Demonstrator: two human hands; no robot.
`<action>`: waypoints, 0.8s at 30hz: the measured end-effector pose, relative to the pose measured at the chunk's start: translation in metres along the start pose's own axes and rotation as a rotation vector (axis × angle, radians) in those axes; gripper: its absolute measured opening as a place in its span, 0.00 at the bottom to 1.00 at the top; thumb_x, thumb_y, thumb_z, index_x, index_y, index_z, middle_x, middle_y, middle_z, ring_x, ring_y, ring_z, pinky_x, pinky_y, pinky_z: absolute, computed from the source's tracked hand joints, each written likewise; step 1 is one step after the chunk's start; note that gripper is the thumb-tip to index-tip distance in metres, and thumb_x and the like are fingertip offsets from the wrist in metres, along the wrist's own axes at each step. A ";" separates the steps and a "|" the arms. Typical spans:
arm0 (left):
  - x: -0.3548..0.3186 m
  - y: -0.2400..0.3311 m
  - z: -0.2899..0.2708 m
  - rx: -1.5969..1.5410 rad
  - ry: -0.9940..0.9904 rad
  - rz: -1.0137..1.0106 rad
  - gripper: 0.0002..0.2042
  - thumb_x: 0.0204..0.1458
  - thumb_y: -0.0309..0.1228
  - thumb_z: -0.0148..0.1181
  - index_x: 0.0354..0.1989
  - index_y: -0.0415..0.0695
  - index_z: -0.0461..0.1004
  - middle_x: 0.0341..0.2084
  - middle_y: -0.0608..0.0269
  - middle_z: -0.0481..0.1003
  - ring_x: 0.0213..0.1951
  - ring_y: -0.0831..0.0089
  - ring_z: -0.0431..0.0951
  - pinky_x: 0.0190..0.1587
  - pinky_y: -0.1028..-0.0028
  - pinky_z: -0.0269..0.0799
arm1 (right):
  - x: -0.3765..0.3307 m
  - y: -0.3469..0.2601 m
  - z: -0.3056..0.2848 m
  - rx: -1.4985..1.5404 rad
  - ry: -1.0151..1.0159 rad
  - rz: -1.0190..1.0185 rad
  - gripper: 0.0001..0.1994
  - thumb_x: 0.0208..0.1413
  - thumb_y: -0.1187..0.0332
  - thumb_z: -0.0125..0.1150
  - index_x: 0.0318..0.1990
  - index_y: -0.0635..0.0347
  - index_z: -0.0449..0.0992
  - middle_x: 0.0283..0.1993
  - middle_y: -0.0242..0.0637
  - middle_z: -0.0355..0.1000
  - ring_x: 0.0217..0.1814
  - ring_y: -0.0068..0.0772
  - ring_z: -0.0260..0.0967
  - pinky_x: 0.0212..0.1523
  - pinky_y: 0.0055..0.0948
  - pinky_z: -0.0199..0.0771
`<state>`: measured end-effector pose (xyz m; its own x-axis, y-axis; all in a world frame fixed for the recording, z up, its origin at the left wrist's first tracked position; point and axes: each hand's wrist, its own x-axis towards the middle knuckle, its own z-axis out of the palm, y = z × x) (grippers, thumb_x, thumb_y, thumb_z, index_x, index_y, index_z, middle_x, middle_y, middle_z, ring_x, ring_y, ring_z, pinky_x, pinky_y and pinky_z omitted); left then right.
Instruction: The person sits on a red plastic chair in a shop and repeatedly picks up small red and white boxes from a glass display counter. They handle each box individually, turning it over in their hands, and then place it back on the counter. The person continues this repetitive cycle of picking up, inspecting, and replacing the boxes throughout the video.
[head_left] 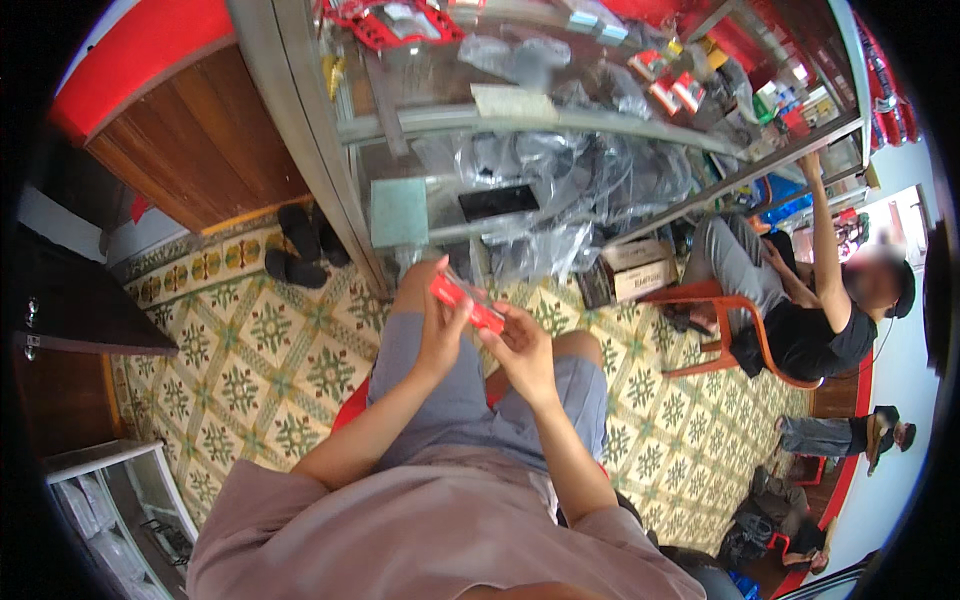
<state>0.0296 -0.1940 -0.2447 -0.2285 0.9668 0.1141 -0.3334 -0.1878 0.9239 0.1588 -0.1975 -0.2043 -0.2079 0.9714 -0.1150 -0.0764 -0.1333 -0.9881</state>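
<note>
Above my lap I hold a small, narrow red package point(486, 318) with a clear, shiny part; its exact kind is too small to make out. My left hand point(437, 330) grips its left end, with the thumb across the front. The fingers of my right hand point(525, 352) pinch its lower right end. Part of the package is covered by my fingers. Just beyond my hands stands a glass display case point(372, 240), with clear plastic bags point(620, 165), a black flat rectangular thing point(498, 203) and a pale green square box point(399, 212) inside.
On the right, a person in black point(835, 335) sits on an orange chair point(757, 325), one arm raised to the case. Cardboard boxes point(640, 270) sit on the patterned tile floor point(270, 330). Dark sandals point(297, 250) lie by the case's left post. Other people point(850, 435) are farther right.
</note>
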 end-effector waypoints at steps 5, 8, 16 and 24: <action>0.004 0.008 -0.001 -0.046 -0.146 0.017 0.35 0.59 0.43 0.46 0.68 0.48 0.32 0.51 0.52 0.65 0.48 0.69 0.70 0.49 0.69 0.66 | 0.020 -0.073 -0.015 -0.226 0.069 -0.324 0.22 0.42 0.78 0.69 0.48 0.69 0.70 0.46 0.40 0.70 0.47 0.30 0.71 0.51 0.30 0.72; 0.000 -0.008 -0.005 -0.011 -0.186 -0.289 0.30 0.59 0.42 0.45 0.66 0.48 0.43 0.44 0.55 0.71 0.42 0.70 0.73 0.45 0.72 0.67 | 0.051 -0.144 -0.023 -0.362 0.124 -0.651 0.21 0.44 0.74 0.69 0.47 0.67 0.70 0.49 0.42 0.69 0.50 0.32 0.69 0.53 0.30 0.70; -0.010 -0.010 -0.017 1.078 -0.679 0.108 0.21 0.55 0.45 0.49 0.50 0.45 0.68 0.34 0.51 0.76 0.34 0.58 0.77 0.36 0.61 0.72 | 0.273 -0.257 -0.008 -0.779 0.405 -0.921 0.22 0.39 0.59 0.73 0.36 0.67 0.74 0.29 0.40 0.75 0.34 0.25 0.73 0.36 0.24 0.73; -0.017 -0.014 -0.032 1.171 -0.735 -0.172 0.25 0.49 0.47 0.54 0.49 0.39 0.69 0.32 0.49 0.76 0.35 0.54 0.78 0.36 0.57 0.72 | 0.400 -0.248 0.027 -1.257 0.315 -0.708 0.28 0.31 0.47 0.73 0.35 0.60 0.77 0.34 0.45 0.76 0.38 0.40 0.75 0.40 0.34 0.73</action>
<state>0.0089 -0.2133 -0.2713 0.3854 0.8998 -0.2048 0.7263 -0.1589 0.6687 0.0685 0.2191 -0.0025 -0.2606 0.7838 0.5637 0.8416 0.4705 -0.2651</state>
